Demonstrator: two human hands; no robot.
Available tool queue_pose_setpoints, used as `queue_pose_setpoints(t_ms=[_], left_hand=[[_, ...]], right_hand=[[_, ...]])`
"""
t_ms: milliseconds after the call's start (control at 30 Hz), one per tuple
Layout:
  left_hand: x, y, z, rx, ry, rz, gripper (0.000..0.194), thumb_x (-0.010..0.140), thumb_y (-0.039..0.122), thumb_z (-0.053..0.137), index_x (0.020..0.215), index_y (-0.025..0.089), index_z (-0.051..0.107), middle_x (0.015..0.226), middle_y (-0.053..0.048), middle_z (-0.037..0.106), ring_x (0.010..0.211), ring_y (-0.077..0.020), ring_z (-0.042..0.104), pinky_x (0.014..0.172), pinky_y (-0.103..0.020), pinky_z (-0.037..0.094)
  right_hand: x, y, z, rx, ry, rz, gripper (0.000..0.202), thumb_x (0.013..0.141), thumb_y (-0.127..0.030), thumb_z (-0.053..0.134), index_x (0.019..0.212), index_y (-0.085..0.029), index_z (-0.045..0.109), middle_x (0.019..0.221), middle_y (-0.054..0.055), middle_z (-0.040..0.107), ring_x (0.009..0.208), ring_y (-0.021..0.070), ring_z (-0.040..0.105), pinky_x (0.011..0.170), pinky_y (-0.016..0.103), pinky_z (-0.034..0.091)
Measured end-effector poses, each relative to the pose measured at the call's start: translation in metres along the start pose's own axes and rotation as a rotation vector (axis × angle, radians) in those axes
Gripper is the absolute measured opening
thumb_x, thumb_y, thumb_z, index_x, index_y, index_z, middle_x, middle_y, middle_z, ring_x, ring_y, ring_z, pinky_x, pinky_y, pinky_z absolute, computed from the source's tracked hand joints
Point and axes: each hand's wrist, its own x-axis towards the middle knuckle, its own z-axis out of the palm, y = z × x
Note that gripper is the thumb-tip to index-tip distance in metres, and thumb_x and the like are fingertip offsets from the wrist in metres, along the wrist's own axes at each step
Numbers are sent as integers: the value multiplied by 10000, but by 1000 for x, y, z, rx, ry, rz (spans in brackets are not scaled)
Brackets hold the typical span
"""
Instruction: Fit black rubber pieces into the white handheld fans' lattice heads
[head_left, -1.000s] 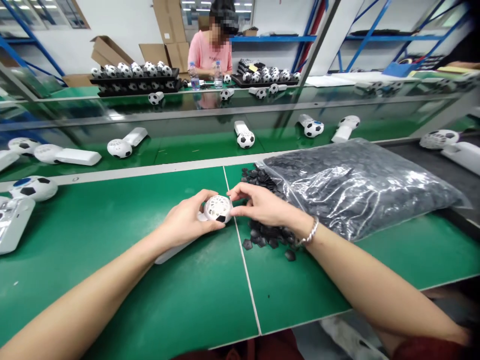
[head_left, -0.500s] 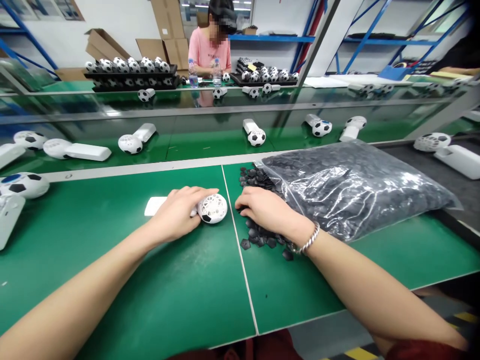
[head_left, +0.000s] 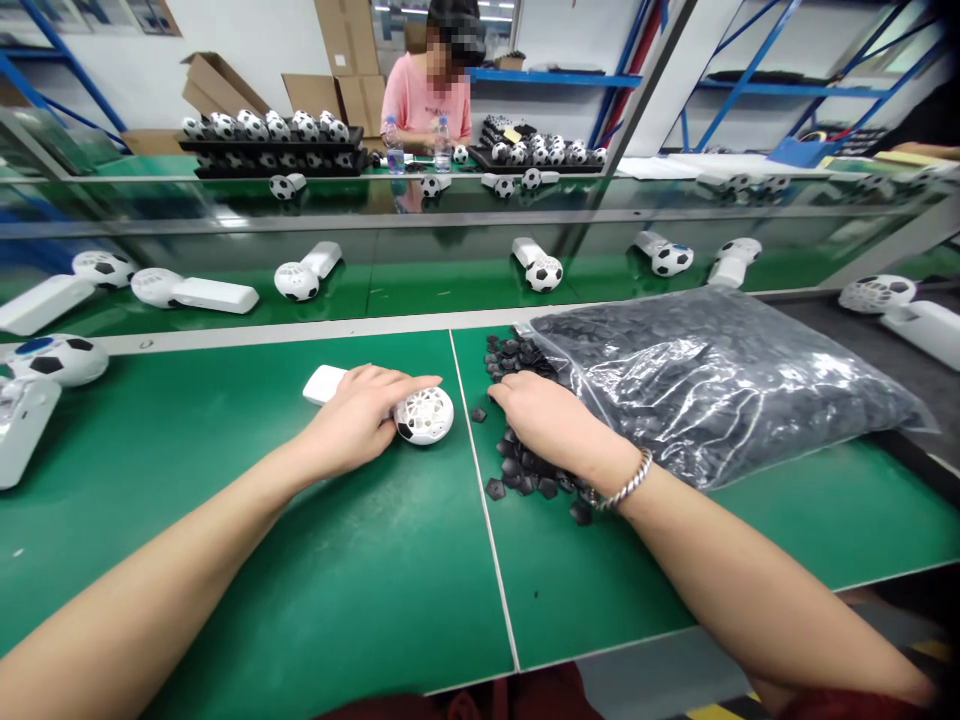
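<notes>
My left hand (head_left: pixel 358 412) is closed around a white handheld fan with a football-shaped head (head_left: pixel 424 416). The fan lies on the green table, its openwork face towards me and its white handle (head_left: pixel 323 385) showing beyond my fingers. My right hand (head_left: pixel 541 415) rests over a pile of small black pentagon pieces (head_left: pixel 529 478), fingers curled and fingertips together at the pile's left side. What sits between those fingertips is hidden. One loose black pentagon piece (head_left: pixel 478 414) lies just left of them, near the table's white seam.
A large clear bag of black pieces (head_left: pixel 720 380) lies right of the pile. Behind the table, a green conveyor belt (head_left: pixel 420 285) carries several football fans (head_left: pixel 544 272). More fans (head_left: pixel 64 360) lie at far left. A person (head_left: pixel 431 95) sits across, beside stacked trays (head_left: pixel 277 160).
My right hand has shifted slightly on the pile, and one black pentagon piece now lies apart at its left. Fans on the near belt have moved right. My left hand keeps its grip.
</notes>
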Motion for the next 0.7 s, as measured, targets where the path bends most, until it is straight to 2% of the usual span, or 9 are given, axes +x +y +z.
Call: queue_pose_setpoints(t_ms=[100,233,333,433,567,700], left_hand=[[0,-3,2,-33,12,38,628,705,26,381,1264,310,416,1124,-17,563,1036,-221,462,945,-421,296],[1,-5,5,-34,72,30,599,723,14,353,1220,329,464,1176,-9,537,1154,-224,388,997,-454,231],[-1,-3,3,-50,31,18,624,700,37,399,1256,322,417,1248,3,498,1219,-245,318,1006,-451,223],[-2,1,0,-95,-48,14,666,696,197,552,1316,296,330,1320,-24,428,1273,-289,232,1034,-481,158],[-2,6,1,-133,-30,-44,773,637,505,661,1309,279,353,1310,-70,434,1277,-325,214,1027,-518,141],[-1,8,4,-169,20,-86,739,625,540,664,1264,255,429,1264,-86,483,1263,-328,241,1017,-535,156]], right_hand=[[0,3,-1,128,26,9,182,799,-44,462,873,-127,606,848,97,617,783,197,561,678,295,420],[0,-3,-10,410,105,-24,91,805,-127,529,787,-161,612,814,43,620,771,157,558,706,272,427],[0,-11,-15,631,183,-57,52,786,-150,574,759,-164,617,796,21,618,764,127,556,723,252,430],[-1,-20,-12,866,177,-73,68,796,-156,564,797,-178,628,784,-4,638,721,99,568,699,231,436],[1,-29,0,999,227,-55,27,765,-189,611,755,-176,632,764,-2,601,727,106,547,712,245,435],[6,-35,8,1035,300,-17,41,729,-185,646,701,-173,617,775,-2,530,770,115,519,739,261,427]])
